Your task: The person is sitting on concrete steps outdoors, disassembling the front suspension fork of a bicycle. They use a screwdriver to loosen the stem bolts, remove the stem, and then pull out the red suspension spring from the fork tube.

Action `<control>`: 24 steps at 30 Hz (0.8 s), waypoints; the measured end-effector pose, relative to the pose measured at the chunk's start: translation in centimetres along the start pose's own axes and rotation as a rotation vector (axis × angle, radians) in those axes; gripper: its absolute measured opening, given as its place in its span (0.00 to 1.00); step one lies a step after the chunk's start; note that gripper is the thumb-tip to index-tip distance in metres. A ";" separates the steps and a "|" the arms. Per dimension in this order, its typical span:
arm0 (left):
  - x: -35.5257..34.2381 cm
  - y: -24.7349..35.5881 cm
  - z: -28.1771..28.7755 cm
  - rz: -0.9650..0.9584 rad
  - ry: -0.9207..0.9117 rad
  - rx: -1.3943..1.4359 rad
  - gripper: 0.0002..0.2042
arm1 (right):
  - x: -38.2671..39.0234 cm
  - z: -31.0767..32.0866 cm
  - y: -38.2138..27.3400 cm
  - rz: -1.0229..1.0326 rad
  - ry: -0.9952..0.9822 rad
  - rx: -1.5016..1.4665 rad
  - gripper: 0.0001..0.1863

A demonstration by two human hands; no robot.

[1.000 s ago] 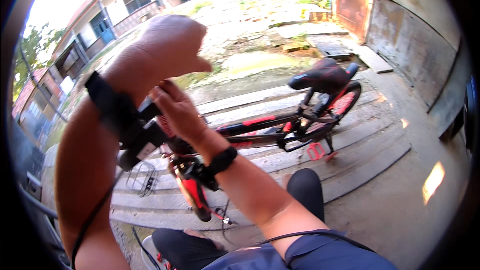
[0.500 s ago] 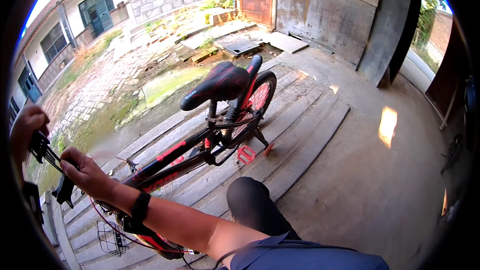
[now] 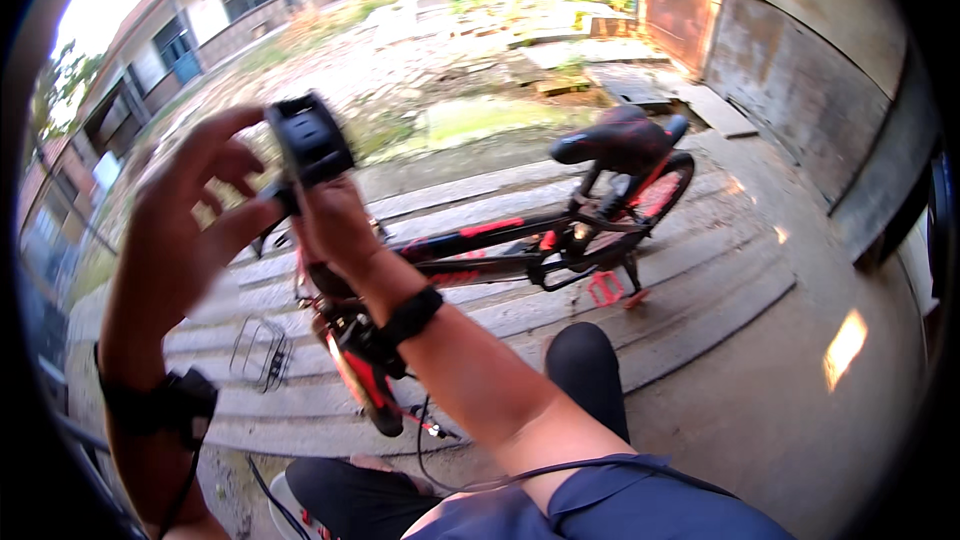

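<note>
A black plastic part (image 3: 312,138) with slots is held up between my two hands at the left of the head view. My left hand (image 3: 185,200) curls around its near side, with index fingertip and thumb against it. My right hand (image 3: 335,215) grips its lower end; the fingers there are partly hidden and blurred. Behind and below my right forearm stands a black and red bicycle (image 3: 480,236), its saddle (image 3: 615,140) toward the right. My right arm covers part of its front end.
A black wire frame (image 3: 260,352) lies on the long stone slabs (image 3: 700,325) left of the front wheel. A red pedal (image 3: 605,288) sticks out near my knee (image 3: 585,380). Dark cables (image 3: 440,475) run across my lap. Beyond lie a weedy yard and a rusty door (image 3: 680,10).
My view has swung left, so the bicycle sits farther right in it. Both hands have come up and inward with the black part, which has turned; its thin rods no longer show.
</note>
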State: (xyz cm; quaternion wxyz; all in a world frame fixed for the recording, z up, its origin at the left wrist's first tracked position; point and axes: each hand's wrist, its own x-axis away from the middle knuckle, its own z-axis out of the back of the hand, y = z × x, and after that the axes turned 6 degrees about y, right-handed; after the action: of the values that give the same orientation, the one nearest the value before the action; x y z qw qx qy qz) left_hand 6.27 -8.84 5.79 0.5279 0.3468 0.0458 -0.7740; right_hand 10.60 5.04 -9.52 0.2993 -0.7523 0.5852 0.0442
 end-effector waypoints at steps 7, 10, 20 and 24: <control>-3.1 0.9 -0.9 -0.436 0.101 -0.461 0.20 | 1.0 -1.7 -0.5 0.070 -0.055 0.085 0.09; -5.3 -0.5 -1.4 -0.599 0.209 -0.535 0.16 | 1.3 -1.7 -1.3 0.143 -0.093 0.203 0.17; -11.4 -3.6 -2.7 -0.074 -0.160 -0.399 0.14 | 1.7 -0.9 -1.8 0.072 -0.094 0.257 0.10; -12.2 -3.8 -2.0 0.094 -0.242 -0.342 0.14 | 1.6 -1.1 -2.1 0.062 -0.079 0.258 0.11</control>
State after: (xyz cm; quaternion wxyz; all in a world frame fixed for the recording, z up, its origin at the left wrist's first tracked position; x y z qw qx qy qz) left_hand 6.49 3.30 10.31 0.6162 0.1584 0.0963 -0.7655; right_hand 12.70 3.44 -8.46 0.4148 -0.6868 0.5968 0.0070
